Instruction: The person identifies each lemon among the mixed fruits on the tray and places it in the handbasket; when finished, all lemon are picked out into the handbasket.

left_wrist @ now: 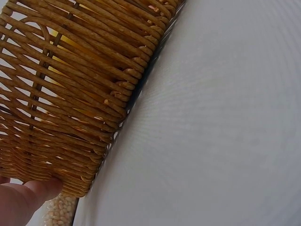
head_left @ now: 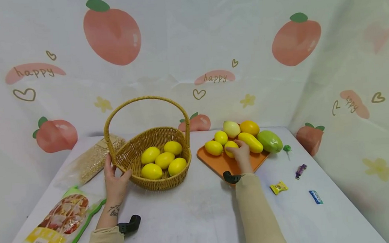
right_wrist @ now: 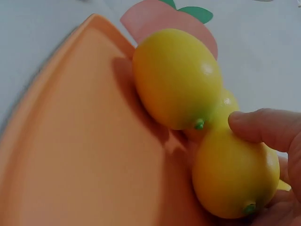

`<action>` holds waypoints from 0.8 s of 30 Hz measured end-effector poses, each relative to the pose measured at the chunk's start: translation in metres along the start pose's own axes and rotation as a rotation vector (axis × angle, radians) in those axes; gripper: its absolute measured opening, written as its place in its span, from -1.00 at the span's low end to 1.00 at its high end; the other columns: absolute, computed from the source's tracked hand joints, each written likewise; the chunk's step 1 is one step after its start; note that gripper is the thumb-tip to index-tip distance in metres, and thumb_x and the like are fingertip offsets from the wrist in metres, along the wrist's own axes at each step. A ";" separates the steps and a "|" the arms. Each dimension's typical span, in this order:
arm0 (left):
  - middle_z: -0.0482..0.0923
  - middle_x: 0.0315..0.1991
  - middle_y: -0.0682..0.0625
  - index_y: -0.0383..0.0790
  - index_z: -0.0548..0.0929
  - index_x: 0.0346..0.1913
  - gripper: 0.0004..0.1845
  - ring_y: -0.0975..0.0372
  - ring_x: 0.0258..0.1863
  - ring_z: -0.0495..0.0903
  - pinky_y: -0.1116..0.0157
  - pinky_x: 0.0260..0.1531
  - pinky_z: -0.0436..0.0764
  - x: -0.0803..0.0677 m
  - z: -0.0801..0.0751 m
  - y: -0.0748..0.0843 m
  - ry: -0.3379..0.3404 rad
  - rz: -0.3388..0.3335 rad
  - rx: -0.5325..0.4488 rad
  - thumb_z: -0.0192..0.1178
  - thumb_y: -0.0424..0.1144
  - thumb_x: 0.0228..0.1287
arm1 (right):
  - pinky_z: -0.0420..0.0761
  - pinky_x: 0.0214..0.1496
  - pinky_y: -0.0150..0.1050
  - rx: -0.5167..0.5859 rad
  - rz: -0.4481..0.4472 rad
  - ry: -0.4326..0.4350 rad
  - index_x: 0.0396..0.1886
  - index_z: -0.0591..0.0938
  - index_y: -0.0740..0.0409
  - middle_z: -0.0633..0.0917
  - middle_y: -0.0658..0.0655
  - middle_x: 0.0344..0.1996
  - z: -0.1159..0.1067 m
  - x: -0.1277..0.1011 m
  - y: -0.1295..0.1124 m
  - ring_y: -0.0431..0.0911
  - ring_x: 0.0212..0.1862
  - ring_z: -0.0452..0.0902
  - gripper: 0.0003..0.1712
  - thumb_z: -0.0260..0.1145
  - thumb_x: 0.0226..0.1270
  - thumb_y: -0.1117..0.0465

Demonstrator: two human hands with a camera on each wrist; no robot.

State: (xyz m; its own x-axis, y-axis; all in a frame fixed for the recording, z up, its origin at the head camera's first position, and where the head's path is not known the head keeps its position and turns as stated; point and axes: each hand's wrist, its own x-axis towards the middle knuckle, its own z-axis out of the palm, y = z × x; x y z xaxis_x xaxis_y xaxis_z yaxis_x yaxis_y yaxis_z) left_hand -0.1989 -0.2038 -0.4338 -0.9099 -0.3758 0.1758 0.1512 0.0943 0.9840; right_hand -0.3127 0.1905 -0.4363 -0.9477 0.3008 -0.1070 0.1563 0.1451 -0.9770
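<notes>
A wicker basket (head_left: 163,183) with a tall arched handle holds several yellow lemons (head_left: 165,161). At its left side, my left hand (head_left: 115,183) grips the basket near the foot of the handle; in the left wrist view, the fingers (left_wrist: 44,188) press against the woven wall. Over the orange tray (head_left: 214,166), my right hand (head_left: 243,156) pinches a lemon (right_wrist: 233,176) between thumb and fingers. Another lemon (right_wrist: 176,77) lies right beside it on the tray, with a further lemon (head_left: 221,137) behind.
Also on the tray are a pale yellow fruit (head_left: 231,129), an orange fruit (head_left: 249,128), a long yellow fruit (head_left: 251,142) and a green fruit (head_left: 269,142). Wrapped candies (head_left: 278,188) and a green lollipop (head_left: 286,148) lie right; a grain bag (head_left: 94,162) and green food bag (head_left: 53,233) lie left.
</notes>
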 end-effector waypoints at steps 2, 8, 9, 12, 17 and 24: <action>-0.22 0.46 -0.01 0.00 -0.19 0.48 -0.04 -0.01 0.42 -0.12 -0.11 0.24 0.23 0.000 0.000 0.000 0.003 0.000 -0.001 0.06 -0.56 0.11 | 0.21 0.38 -0.07 -0.015 -0.008 -0.012 0.25 0.35 0.35 0.31 0.31 0.28 0.000 -0.001 0.000 0.08 0.25 0.19 -0.31 0.33 0.07 0.37; -0.23 0.46 -0.03 -0.01 -0.19 0.48 -0.04 -0.02 0.42 -0.12 -0.12 0.23 0.24 0.000 -0.001 -0.002 -0.001 0.003 0.004 0.05 -0.57 0.10 | 0.22 0.38 -0.08 0.008 -0.028 -0.018 0.28 0.36 0.30 0.31 0.27 0.30 -0.006 -0.015 -0.011 0.05 0.28 0.16 -0.29 0.31 0.05 0.38; -0.23 0.46 -0.04 -0.02 -0.19 0.48 -0.04 -0.02 0.41 -0.12 -0.12 0.23 0.24 0.000 -0.001 -0.002 0.000 0.008 0.006 0.05 -0.57 0.10 | 0.23 0.38 -0.09 0.021 -0.038 -0.025 0.28 0.36 0.30 0.31 0.26 0.30 -0.006 -0.019 -0.015 0.04 0.29 0.16 -0.29 0.31 0.05 0.38; -0.22 0.46 -0.04 -0.01 -0.19 0.48 -0.04 -0.02 0.41 -0.11 -0.13 0.23 0.24 0.001 -0.001 -0.001 0.002 0.016 0.005 0.04 -0.57 0.10 | 0.25 0.36 -0.08 0.058 -0.074 -0.067 0.28 0.36 0.29 0.33 0.24 0.30 -0.007 -0.031 -0.024 0.03 0.27 0.17 -0.28 0.30 0.05 0.40; -0.22 0.46 -0.04 0.00 -0.18 0.48 -0.04 -0.02 0.41 -0.11 -0.13 0.24 0.23 0.001 -0.001 -0.001 0.005 0.021 0.002 0.04 -0.56 0.09 | 0.36 0.26 -0.11 0.113 -0.125 -0.191 0.27 0.36 0.29 0.37 0.19 0.26 0.002 -0.054 -0.041 0.01 0.18 0.25 -0.30 0.29 0.06 0.44; -0.22 0.46 -0.02 0.01 -0.17 0.48 -0.04 -0.02 0.42 -0.12 -0.12 0.25 0.23 0.001 -0.001 -0.002 0.005 0.009 -0.013 0.05 -0.58 0.09 | 0.50 0.02 -0.29 0.126 -0.202 -0.383 0.19 0.45 0.28 0.49 0.19 0.13 0.037 -0.085 -0.054 -0.03 0.01 0.37 -0.34 0.33 -0.02 0.46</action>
State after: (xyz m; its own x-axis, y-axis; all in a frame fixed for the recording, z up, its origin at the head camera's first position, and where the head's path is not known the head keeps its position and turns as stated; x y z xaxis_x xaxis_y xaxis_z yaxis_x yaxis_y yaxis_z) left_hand -0.1997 -0.2051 -0.4352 -0.9068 -0.3792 0.1844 0.1640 0.0858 0.9827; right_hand -0.2509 0.1221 -0.3816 -0.9941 -0.0955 0.0509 -0.0551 0.0420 -0.9976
